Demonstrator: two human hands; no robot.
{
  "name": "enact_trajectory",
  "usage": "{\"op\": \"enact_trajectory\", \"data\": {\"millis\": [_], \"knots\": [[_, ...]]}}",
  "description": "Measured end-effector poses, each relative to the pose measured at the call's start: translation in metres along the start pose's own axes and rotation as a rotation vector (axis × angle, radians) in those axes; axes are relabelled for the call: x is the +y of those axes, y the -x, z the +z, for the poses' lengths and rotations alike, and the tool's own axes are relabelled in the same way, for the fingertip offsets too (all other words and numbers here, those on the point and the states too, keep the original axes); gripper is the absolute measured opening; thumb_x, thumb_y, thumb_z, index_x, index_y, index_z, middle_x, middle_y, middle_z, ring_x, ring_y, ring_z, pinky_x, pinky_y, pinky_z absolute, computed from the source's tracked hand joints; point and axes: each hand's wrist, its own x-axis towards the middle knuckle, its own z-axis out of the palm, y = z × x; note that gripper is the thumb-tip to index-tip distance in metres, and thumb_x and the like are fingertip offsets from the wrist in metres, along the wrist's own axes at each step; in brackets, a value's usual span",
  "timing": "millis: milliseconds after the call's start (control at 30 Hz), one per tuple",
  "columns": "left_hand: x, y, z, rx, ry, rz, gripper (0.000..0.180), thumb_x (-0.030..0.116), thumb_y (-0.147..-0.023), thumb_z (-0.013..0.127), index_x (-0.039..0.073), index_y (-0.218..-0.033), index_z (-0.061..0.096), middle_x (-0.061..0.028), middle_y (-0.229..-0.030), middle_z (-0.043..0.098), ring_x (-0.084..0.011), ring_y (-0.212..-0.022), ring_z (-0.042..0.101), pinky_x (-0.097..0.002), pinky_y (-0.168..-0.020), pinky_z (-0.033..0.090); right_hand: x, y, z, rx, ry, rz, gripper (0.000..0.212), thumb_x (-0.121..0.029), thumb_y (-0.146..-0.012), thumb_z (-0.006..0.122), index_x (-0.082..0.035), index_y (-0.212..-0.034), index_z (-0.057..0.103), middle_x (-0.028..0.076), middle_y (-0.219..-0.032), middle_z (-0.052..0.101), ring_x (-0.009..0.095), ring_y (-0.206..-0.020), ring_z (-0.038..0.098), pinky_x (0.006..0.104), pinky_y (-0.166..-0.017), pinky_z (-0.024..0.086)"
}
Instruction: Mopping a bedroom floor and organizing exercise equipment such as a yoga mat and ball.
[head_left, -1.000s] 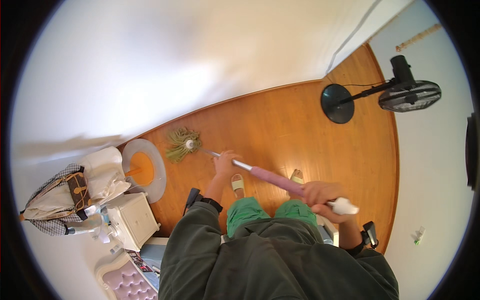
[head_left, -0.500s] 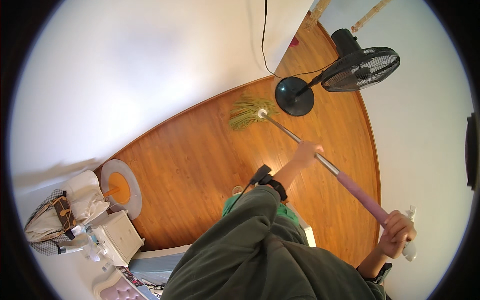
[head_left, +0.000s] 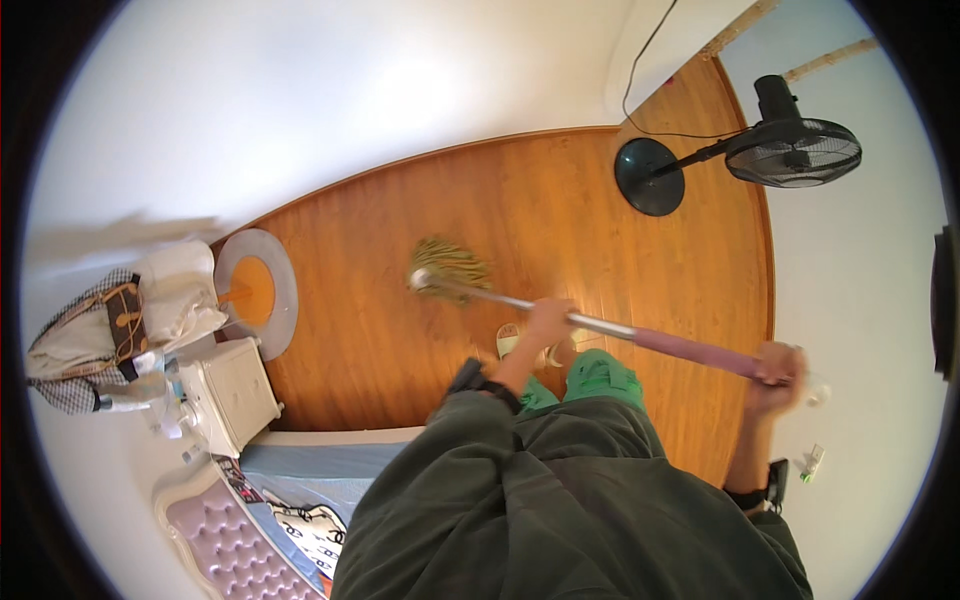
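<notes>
I hold a mop [head_left: 600, 326] with a metal pole, a mauve grip sleeve and greenish-yellow strands. The mop's strands [head_left: 452, 264] lie on the wooden floor left of my feet, slightly blurred. My left hand [head_left: 549, 326] is wrapped round the bare metal part of the pole. Farther right, my right hand [head_left: 777, 376] closes round the mauve sleeve near its upper end. The pole slants down from my right hand to the white joint [head_left: 421, 279] at the strands.
A black standing fan [head_left: 650, 178] stands at the far right, its cable running along the white wall [head_left: 350, 90]. At the left are a round grey-and-orange stand [head_left: 285, 290], a white nightstand [head_left: 240, 393] with bags beside it, and a bed [head_left: 320, 465].
The mop head has swept left and nearer to me, away from the fan's base. Both hands keep their hold, and the pole lies flatter across the view. My view has shifted as well.
</notes>
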Motion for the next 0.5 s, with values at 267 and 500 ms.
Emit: {"op": "enact_trajectory", "data": {"millis": [267, 500], "knots": [[-0.151, 0.235, -0.051, 0.205, -0.160, -0.594, 0.038, 0.013, -0.064, 0.081, 0.027, -0.099, 0.073, -0.0014, -0.101, 0.068, -0.0276, -0.103, 0.061, -0.0475, -0.088, 0.045, 0.088, 0.082, 0.115, -1.174, -0.147, 0.413, 0.020, -0.004, -0.084, 0.072, -0.004, -0.074, 0.054, 0.007, -0.074, 0.059, 0.023, -0.080, 0.062, 0.0427, -0.092, 0.048], [-0.051, 0.128, -0.004, -0.100, -0.549, -0.844, 0.027, 0.030, -0.072, 0.074, 0.036, -0.099, 0.073, 0.0033, -0.101, 0.068, -0.0195, -0.109, 0.060, -0.0618, -0.094, 0.033, 0.061, -0.016, 0.034, -1.291, -0.104, 0.332, 0.024, 0.000, -0.080, 0.072, -0.004, -0.067, 0.052, 0.008, -0.071, 0.057, 0.025, -0.076, 0.059, 0.0461, -0.087, 0.046]]}}
